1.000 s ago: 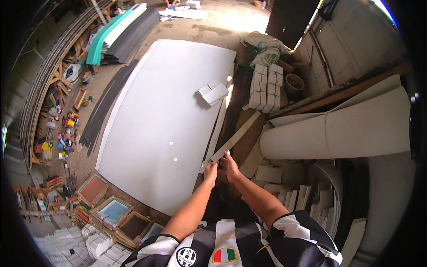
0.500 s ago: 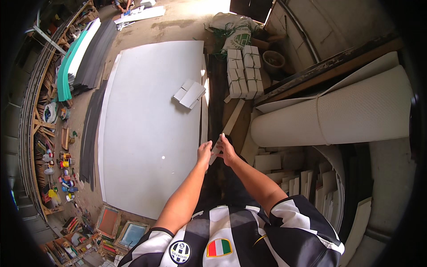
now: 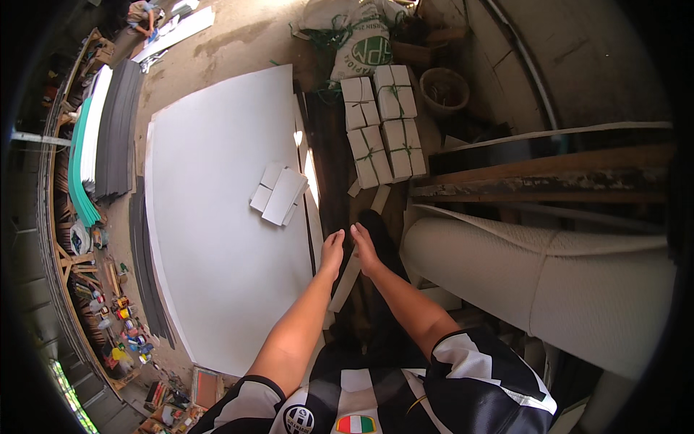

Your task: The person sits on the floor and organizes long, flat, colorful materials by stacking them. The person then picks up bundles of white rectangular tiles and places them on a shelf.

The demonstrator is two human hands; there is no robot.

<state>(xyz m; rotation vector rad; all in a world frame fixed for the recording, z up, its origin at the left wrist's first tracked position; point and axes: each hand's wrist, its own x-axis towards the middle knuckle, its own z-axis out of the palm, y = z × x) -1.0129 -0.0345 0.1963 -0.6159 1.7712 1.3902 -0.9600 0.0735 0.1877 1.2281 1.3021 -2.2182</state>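
My left hand [image 3: 332, 254] and my right hand [image 3: 365, 251] are held up side by side with a narrow gap between them. Their fingers are stretched out, the palms turned toward each other, and I see nothing held in either. Beneath them a long pale strip [image 3: 346, 283] slants over the dark floor, partly covered by my right hand. Left of my hands spreads a big white sheet [image 3: 217, 239]. A small loose pile of white rectangular pieces [image 3: 282, 195] lies on the sheet near its right edge.
White bundles tied with green string [image 3: 370, 155] stand ahead, near a printed sack [image 3: 365, 50] and a round bucket [image 3: 444, 90]. A large pale roll [image 3: 470, 264] lies at right. Dark and green sheet stacks [image 3: 119, 130] and cluttered shelving line the left. Another person [image 3: 142, 16] crouches far left.
The view has shifted and turned, so the bundles and roll appear lower. My fingers have straightened and my palms now face each other more squarely. The white pile stays on the sheet.
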